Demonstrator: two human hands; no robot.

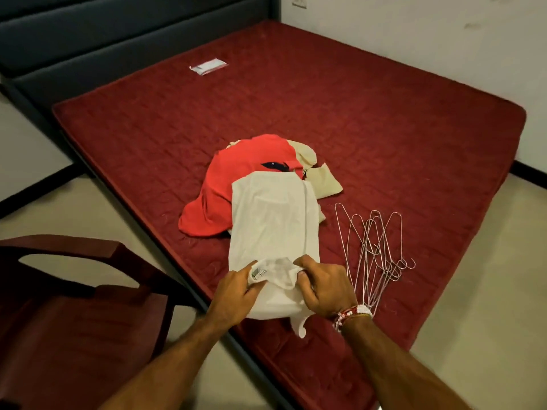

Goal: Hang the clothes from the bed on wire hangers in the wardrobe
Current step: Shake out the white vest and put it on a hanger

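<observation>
A white garment [273, 220] lies stretched over the red mattress [384, 128] toward me. My left hand [236, 294] and my right hand [325, 287] each grip its near end at the neck opening, where a label shows. Behind it lie a red shirt [236, 170] and a beige garment [319, 176] in a heap. Several pinkish wire hangers [373, 250] lie bunched on the mattress just right of my right hand. The wardrobe is not in view.
A dark red plastic chair [74, 306] stands close at the lower left beside the bed. A small clear packet [208, 66] lies near the dark padded headboard [88, 39]. A white wall runs along the bed's far right side.
</observation>
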